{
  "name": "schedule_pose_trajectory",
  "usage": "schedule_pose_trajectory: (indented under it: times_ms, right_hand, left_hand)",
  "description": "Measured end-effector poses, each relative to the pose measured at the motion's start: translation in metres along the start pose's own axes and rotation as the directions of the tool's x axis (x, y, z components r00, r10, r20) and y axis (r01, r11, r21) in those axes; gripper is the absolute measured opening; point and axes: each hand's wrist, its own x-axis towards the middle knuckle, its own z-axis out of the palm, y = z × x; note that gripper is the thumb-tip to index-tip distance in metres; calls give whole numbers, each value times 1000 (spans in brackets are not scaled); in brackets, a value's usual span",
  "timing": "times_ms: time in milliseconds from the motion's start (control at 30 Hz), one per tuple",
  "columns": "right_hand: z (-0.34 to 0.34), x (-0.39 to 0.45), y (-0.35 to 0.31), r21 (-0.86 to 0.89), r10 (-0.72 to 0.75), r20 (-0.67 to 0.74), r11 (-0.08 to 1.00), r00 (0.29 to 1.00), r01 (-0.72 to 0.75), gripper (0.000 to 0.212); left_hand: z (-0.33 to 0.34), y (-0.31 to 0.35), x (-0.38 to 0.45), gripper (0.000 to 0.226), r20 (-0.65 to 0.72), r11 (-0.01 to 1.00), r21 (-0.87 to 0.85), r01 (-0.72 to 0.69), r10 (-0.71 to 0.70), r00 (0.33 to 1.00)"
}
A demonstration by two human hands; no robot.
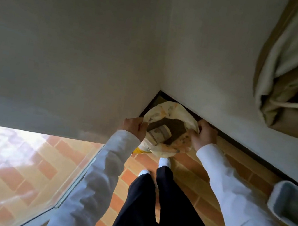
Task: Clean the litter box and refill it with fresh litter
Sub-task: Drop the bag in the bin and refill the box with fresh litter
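Both hands [134, 126] [203, 135] grip litter bag [175, 113]; litter box [292, 206] right.

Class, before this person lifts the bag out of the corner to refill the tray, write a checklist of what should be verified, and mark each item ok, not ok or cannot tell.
1. Left hand grips the rim of the litter bag: ok.
2. Right hand grips the opposite rim: ok.
3. Bag mouth is held open, dark litter visible inside: ok.
4. Scoop cup lies loose inside the bag and could tip out: not ok.
5. Grey litter tray stands on the floor to the person's right: ok.
6. Tray is fully cleaned out: cannot tell, partly out of view.
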Motion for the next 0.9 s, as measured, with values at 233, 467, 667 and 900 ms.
schedule_pose_trajectory:
  times_ms: [233,467,667,900]
  right_hand:
    - [-27,-88,16,106,162,-157,983,974,-146,17]
    - [-48,-181,56,263,373,-311,918,874,-298,16]
    - [-71,-249,118,390,608,-379,789,698,-475,14]
    - [-113,-315,204,557,767,-396,638,506,-532,18]
  left_hand:
    - [-21,28,-48,35,161,943,227,-245,212,964]
    - [1,76,-75,34,372,790,317,-525,406,835]
    - [50,143,-122,37,536,622,316,-716,506,676]
    - [125,230,-198,36,655,478,238,-846,563,503]
